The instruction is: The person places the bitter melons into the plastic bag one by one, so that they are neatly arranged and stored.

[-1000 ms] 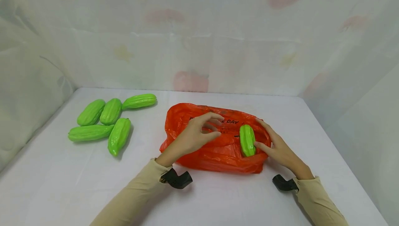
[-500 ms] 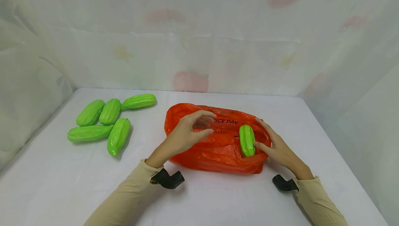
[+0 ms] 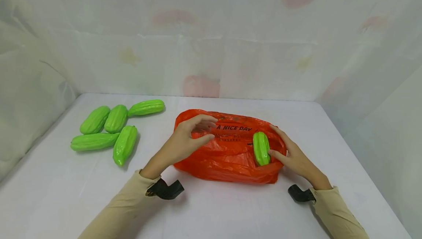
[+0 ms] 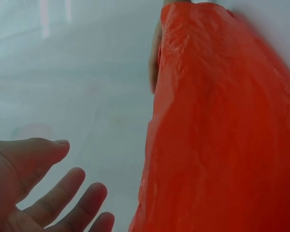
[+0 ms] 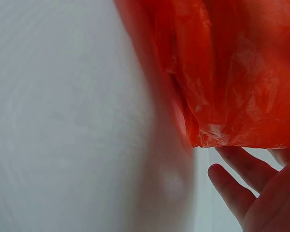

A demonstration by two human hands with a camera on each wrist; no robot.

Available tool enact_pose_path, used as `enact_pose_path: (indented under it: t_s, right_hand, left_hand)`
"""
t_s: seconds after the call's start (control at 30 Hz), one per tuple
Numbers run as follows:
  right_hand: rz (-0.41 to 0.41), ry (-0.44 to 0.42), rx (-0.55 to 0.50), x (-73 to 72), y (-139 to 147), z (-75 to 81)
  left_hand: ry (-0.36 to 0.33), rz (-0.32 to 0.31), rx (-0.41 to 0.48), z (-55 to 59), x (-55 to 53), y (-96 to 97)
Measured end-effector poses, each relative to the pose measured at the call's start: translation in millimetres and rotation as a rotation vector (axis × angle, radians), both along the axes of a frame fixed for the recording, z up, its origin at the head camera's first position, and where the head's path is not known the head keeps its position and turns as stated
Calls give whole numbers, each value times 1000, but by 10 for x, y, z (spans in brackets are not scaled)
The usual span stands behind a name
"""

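Note:
A red plastic bag with black print lies with its mouth spread wide on the table. One green, ridged bitter melon rests inside its right end. My right hand holds the bag's right rim, thumb over the inside by the melon and fingers along the outside. In the right wrist view those fingers show below the bag's edge. Over the bag's left end hovers my left hand, holding nothing, with fingers and thumb spread apart. The left wrist view shows these fingers beside the bag's red side.
Several more bitter melons lie grouped on the left of the white table. A pale printed cloth stands behind the table, with light sheets at both sides. A black wrist mount sticks out from the left sleeve.
My left hand has drawn back leftward over the bag, uncovering more of the printed lettering. The right hand, the bag and the melon inside it stay where they were.

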State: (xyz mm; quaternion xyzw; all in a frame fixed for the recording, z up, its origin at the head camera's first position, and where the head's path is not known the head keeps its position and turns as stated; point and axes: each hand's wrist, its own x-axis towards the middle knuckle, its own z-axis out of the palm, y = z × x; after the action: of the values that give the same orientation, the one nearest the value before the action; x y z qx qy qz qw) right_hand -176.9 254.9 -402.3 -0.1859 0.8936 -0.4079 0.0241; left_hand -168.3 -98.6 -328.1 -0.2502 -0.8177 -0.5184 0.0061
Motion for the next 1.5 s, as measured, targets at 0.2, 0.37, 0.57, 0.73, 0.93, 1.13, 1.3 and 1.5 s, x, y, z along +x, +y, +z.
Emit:
enact_pose_path:
  t_s: [0.2, 0.37, 0.57, 0.73, 0.93, 1.13, 1.3, 1.5]
  right_hand:
    - [-4, 2, 4, -2, -2, -2]
    - [-1, 2, 5, 4, 0, 1]
    - [0, 8, 1, 9, 4, 3]
    - [-2, 1, -1, 9, 1, 8]
    - [0, 6, 7, 14, -4, 15]
    - [5, 6, -4, 26, -9, 29]
    - [6, 14, -1, 22, -6, 7]
    - [3, 13, 2, 19, -11, 16]
  left_hand:
    - [3, 38, -7, 12, 19, -111]
    - [14, 73, -28, 13, 31, -195]
    - [34, 111, -68, -7, 44, -285]
    - [50, 150, -60, -29, 48, -377]
    - [106, 200, -47, -75, 34, -496]
    - [117, 243, -83, -105, 31, -591]
    - [121, 253, -111, -100, 13, -662]
    - [154, 258, -155, -83, -34, -793]
